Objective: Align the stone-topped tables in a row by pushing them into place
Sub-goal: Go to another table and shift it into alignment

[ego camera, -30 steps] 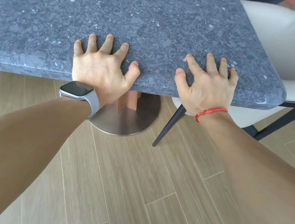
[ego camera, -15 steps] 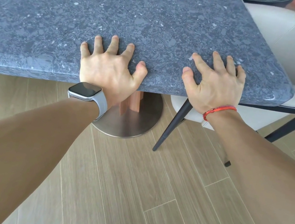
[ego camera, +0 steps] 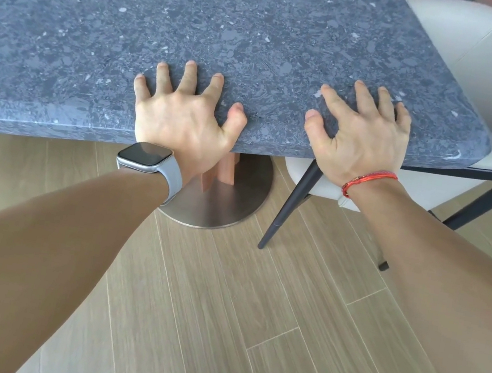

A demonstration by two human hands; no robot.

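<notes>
On the stone-topped table (ego camera: 199, 32), both hands press, fingers spread.

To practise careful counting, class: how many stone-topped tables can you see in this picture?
1. The stone-topped table fills the upper left of the view. The left hand and right hand rest on its top at the near edge. Other tables may lie outside the frame.
</notes>
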